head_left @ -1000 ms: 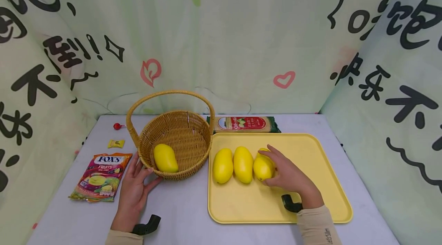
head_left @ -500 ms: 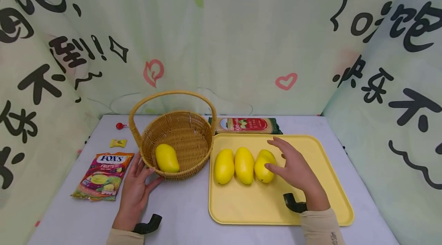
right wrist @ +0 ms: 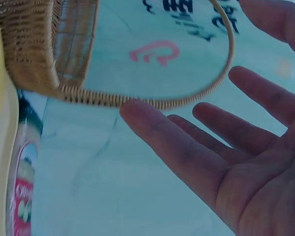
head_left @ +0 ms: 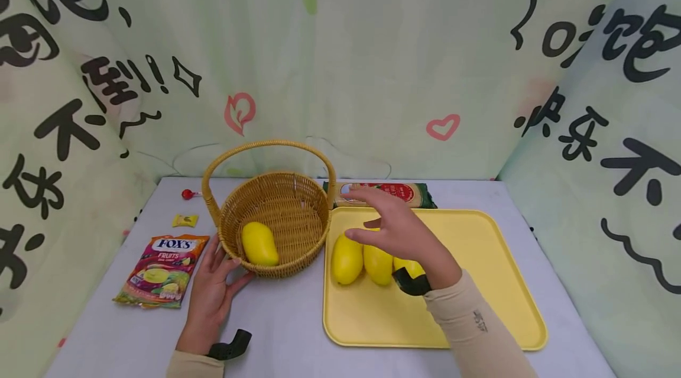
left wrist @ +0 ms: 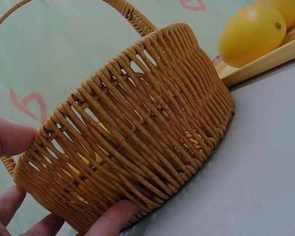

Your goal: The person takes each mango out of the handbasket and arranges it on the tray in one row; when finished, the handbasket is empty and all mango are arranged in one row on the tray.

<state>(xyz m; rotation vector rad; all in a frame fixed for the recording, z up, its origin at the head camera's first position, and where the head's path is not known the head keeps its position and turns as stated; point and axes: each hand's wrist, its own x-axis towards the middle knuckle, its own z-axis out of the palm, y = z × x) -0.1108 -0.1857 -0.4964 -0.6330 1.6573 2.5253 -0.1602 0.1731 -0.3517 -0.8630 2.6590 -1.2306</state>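
Observation:
My left hand [head_left: 208,301] holds the front left side of the wicker basket [head_left: 298,259], with one fingertip on the rim and others low against the wall in the left wrist view [left wrist: 110,219]. One yellow mango [head_left: 259,244] lies inside the basket. Over the yellow tray [head_left: 479,307] my right hand [head_left: 401,230] hangs in the air with fingers spread and nothing in it. Three mangoes lie in a row below it: the left mango [head_left: 347,262], the middle mango [head_left: 379,268] and the right mango [head_left: 414,267], partly hidden by the hand and wrist strap. The basket handle [right wrist: 187,101] shows beyond the fingers in the right wrist view.
A Fox's candy bag [head_left: 162,271] lies left of the basket, with a small yellow wrapped candy [head_left: 185,220] and a red lollipop [head_left: 188,194] behind it. A long package with a red label [head_left: 420,194] lies behind the tray. Printed curtains [head_left: 372,70] enclose the table.
My right hand has let go of the right mango, risen and moved left over the row. The left hand still holds the basket. The whole view has shifted slightly.

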